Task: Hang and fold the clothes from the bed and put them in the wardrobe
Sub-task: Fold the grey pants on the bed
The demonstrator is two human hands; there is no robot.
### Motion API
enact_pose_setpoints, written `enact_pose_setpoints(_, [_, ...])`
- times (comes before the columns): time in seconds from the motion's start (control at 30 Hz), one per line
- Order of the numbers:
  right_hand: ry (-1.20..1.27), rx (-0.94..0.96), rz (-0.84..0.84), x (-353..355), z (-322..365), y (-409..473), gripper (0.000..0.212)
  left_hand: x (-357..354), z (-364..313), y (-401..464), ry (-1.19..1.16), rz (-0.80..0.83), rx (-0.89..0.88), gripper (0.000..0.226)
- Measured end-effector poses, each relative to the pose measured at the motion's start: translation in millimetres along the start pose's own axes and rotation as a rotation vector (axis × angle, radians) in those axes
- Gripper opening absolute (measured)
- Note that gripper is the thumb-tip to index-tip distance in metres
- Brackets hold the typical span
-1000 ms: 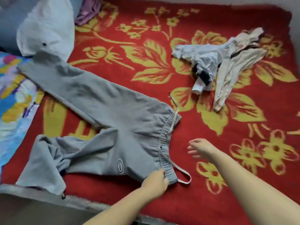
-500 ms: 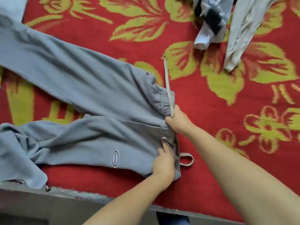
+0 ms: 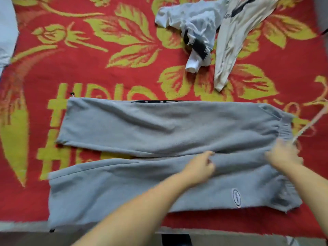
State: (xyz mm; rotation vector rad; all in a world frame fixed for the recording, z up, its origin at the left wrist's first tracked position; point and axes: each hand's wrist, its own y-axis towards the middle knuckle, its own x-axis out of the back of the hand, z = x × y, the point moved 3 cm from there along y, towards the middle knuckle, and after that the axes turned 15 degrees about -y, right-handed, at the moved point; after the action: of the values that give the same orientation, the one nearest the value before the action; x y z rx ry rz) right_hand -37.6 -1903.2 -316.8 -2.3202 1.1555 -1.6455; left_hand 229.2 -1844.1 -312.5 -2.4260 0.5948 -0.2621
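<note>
Grey sweatpants (image 3: 159, 128) lie spread flat across the red flowered bedspread (image 3: 88, 71), legs to the left, waistband to the right, an oval logo on the near leg. My left hand (image 3: 200, 167) pinches the fabric at the crotch seam between the two legs. My right hand (image 3: 284, 153), blurred, grips the middle of the waistband where a pale drawstring (image 3: 310, 123) runs off to the upper right. A crumpled white and black garment (image 3: 193, 32) and a cream garment (image 3: 230, 47) lie at the far right of the bed.
The bed's near edge (image 3: 213, 231) runs along the bottom of the view. A pale blue cloth (image 3: 7, 32) shows at the far left edge.
The sweatpants went from bunched and slanted to spread flat with both legs straight and side by side. My left hand moved from the waistband to the crotch seam; my right stays at the waistband.
</note>
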Motion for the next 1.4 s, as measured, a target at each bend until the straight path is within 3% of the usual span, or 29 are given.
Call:
enact_pose_setpoints(0.13, [-0.044,0.574,-0.173,-9.7,137.6,-67.5,0.039,154.3,94.8,-36.8,0.274,-0.369,0.126,0.037])
enact_pose_setpoints(0.23, [0.054,0.851,-0.172,-11.1,230.0,-114.1,0.03,254.4,145.8,-66.7,0.525,-0.573,0.193,0.048])
enact_pose_setpoints(0.33, [-0.104,0.994,-0.121,-21.2,292.4,-146.4,0.036,319.1,182.4,-89.4,0.846,-0.575,0.297,0.062])
enact_pose_setpoints(0.4, [-0.266,0.964,-0.096,-28.3,312.9,-159.8,0.042,338.6,202.7,-98.6,0.992,-0.472,0.315,0.06])
enact_pose_setpoints(0.5, [-0.322,0.891,-0.151,-27.9,325.6,-163.0,0.028,357.2,212.3,-92.7,1.088,-0.379,0.166,0.031])
enact_pose_setpoints(0.57, [-0.197,0.876,-0.213,-18.8,324.3,-157.5,0.019,371.8,198.2,-87.2,1.085,-0.341,0.032,0.016])
enact_pose_setpoints(0.67, [0.027,0.931,-0.328,-4.5,312.6,-157.1,0.013,390.6,176.1,-102.0,1.057,-0.325,-0.254,0.013])
enact_pose_setpoints(0.73, [-0.131,1.039,-0.115,-6.1,311.5,-163.7,0.017,387.8,183.7,-120.1,1.091,-0.168,-0.305,0.016])
enact_pose_setpoints(0.8, [-0.387,1.076,0.155,-13.8,314.9,-165.7,0.026,383.0,204.1,-132.1,1.107,0.079,-0.134,0.019])
enact_pose_setpoints(0.83, [-0.387,1.047,0.169,-9.3,318.8,-162.9,0.03,385.6,213.9,-133.4,1.069,0.118,-0.033,0.023])
enact_pose_setpoints(0.9, [-0.08,0.96,-0.021,16.9,330.1,-147.9,0.034,398.0,206.0,-121.0,0.905,-0.019,-0.019,0.039])
enact_pose_setpoints(0.97, [0.202,0.865,-0.284,45.1,338.9,-122.5,0.04,415.2,188.7,-90.0,0.929,-0.274,-0.191,0.034])
enact_pose_setpoints(1.03, [0.076,0.813,-0.336,61.0,352.6,-96.8,0.051,433.2,172.5,-52.7,1.002,-0.411,-0.202,0.051])
enact_pose_setpoints(1.1, [-0.191,0.803,-0.225,63.4,364.3,-78.1,0.056,443.4,163.9,-22.2,1.016,-0.353,-0.037,0.059])
enact_pose_setpoints(1.13, [-0.263,0.795,-0.197,64.0,368.3,-73.0,0.052,446.7,161.0,-11.7,1.012,-0.323,0.011,0.05])
enact_pose_setpoints(1.2, [-0.313,0.801,-0.19,71.9,372.6,-71.9,0.036,449.4,152.5,-8.6,0.966,-0.286,-0.026,0.018])
enact_pose_setpoints(1.27, [-0.315,0.874,-0.087,82.8,370.1,-76.5,0.021,451.6,147.3,-20.8,0.812,-0.23,-0.087,0.018])
enact_pose_setpoints(1.33, [-0.341,0.979,0.271,87.3,357.6,-81.9,0.007,460.9,147.9,-40.8,0.579,-0.153,-0.086,0.022])
enact_pose_setpoints(1.4, [-0.313,1.001,0.709,94.8,339.3,-87.6,0.013,470.4,146.2,-61.2,0.415,0.002,0.04,0.018])
